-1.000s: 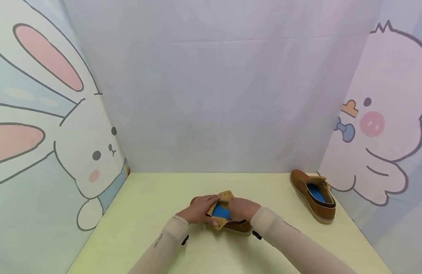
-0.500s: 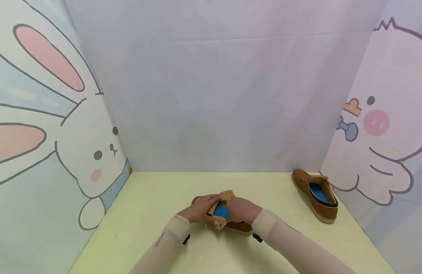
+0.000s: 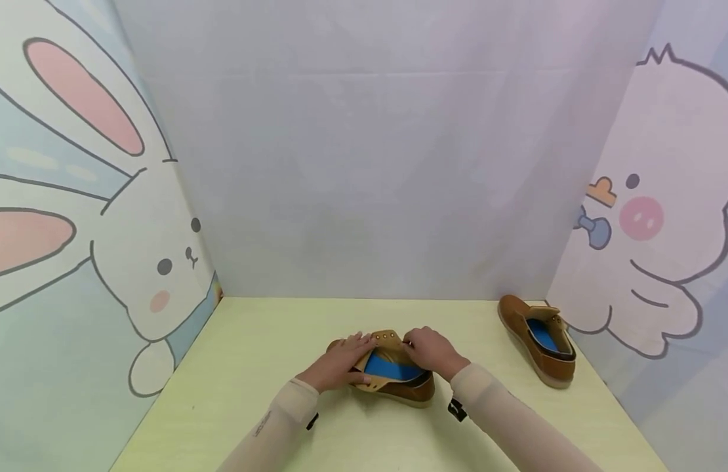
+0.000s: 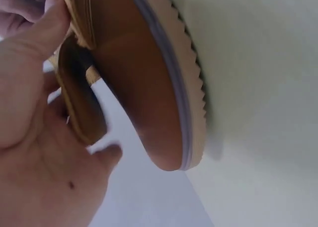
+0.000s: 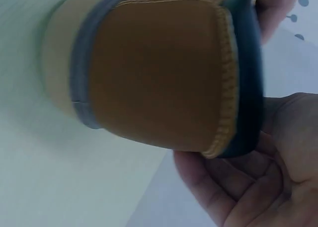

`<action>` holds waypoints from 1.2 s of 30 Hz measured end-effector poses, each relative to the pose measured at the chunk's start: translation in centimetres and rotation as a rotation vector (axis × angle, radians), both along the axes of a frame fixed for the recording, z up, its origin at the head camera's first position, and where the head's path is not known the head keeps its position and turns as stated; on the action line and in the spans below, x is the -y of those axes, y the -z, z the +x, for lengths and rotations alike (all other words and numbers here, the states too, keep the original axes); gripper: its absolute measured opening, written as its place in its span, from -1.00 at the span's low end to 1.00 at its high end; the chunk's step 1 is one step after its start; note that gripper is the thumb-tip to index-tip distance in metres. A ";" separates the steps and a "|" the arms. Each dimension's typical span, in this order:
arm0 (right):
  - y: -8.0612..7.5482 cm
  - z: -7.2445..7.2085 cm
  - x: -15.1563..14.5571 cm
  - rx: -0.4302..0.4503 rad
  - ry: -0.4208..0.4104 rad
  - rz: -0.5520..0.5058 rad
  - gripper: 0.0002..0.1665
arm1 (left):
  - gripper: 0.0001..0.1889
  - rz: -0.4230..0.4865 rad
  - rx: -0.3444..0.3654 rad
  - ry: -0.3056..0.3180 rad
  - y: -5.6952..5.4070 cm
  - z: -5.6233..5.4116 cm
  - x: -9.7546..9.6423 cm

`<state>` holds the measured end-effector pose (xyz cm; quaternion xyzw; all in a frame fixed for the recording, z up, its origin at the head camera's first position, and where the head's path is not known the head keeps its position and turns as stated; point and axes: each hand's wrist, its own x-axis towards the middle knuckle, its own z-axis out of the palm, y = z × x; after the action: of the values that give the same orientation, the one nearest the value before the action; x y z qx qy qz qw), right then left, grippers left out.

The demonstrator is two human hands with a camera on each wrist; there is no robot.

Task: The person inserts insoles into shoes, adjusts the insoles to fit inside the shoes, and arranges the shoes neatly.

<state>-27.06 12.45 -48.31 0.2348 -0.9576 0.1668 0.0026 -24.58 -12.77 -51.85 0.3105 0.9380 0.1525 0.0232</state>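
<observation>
A brown leather shoe with a blue insole rests upright on the table, toe pointing left. My left hand holds the shoe's front part, with the thumb on the near eyelet flap and the fingers across the far side. In the left wrist view, the left thumb presses that flap beside the tan tongue. At the far collar edge, my right hand grips the rim with curled fingers. The right wrist view shows the shoe's heel with right-hand fingers behind it.
A matching brown shoe, also with a blue insole, stands at the table's far right near the side wall. Pale cloth walls with a rabbit drawing and a chick drawing enclose the pale yellow table.
My right hand has come out of the shoe's opening and shifted right to the far collar rim. More of the blue insole shows. My left hand keeps nearly the same place.
</observation>
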 end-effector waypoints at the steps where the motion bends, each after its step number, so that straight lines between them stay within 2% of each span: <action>1: 0.2 -0.1 -0.1 0.006 -0.007 -0.014 -0.82 | -0.05 0.004 -0.042 -0.030 0.1 0.2 0.0; 4: 0.7 -0.4 -0.2 -0.014 -0.013 -0.028 -0.81 | 0.16 0.074 -0.106 -0.170 0.4 0.9 0.0; 6: 0.8 -0.5 -0.2 -0.023 -0.004 -0.032 -0.80 | 0.25 0.128 -0.105 -0.267 0.5 1.3 -0.1; 8: 0.8 -0.6 -0.4 -0.025 0.007 -0.031 -0.80 | 0.20 0.185 -0.069 -0.317 0.6 1.7 -0.3; 9: 0.8 -0.6 -0.4 -0.023 0.014 -0.031 -0.80 | 0.12 0.204 -0.052 -0.317 0.7 1.9 -0.4; 11: 0.8 -0.7 -0.5 -0.022 0.015 -0.032 -0.80 | -0.11 0.205 -0.042 -0.266 0.7 2.3 -0.5; 14: 0.8 -0.9 -0.6 -0.023 0.012 -0.029 -0.80 | -0.41 0.170 -0.072 -0.141 0.7 2.6 -0.6; 16: 0.8 -1.0 -0.7 -0.028 0.002 -0.027 -0.81 | -0.51 0.139 -0.119 -0.069 0.7 2.6 -0.6; 18: 0.8 -1.0 -0.7 -0.018 0.007 -0.029 -0.81 | -0.54 0.126 -0.150 -0.028 0.7 2.7 -0.6; 22: 1.0 -1.0 -0.6 -0.014 0.010 -0.028 -0.82 | -0.57 0.110 -0.170 0.007 0.6 2.8 -0.7; 30: 0.9 -0.9 -0.7 -0.014 0.015 -0.033 -0.82 | -0.60 0.009 -0.140 0.040 0.1 2.6 -1.1; 33: 0.7 -0.7 -0.8 -0.011 0.013 -0.035 -0.82 | -0.60 0.001 -0.102 0.053 -0.1 2.6 -0.9; 36: 0.7 -0.4 -0.7 -0.004 -0.007 -0.055 -0.83 | -0.57 0.046 -0.002 0.050 -0.4 2.6 -0.3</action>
<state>-27.49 13.20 -48.97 0.2384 -0.9518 0.1926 0.0104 -21.98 -12.49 -51.42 0.3343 0.9263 0.1729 0.0188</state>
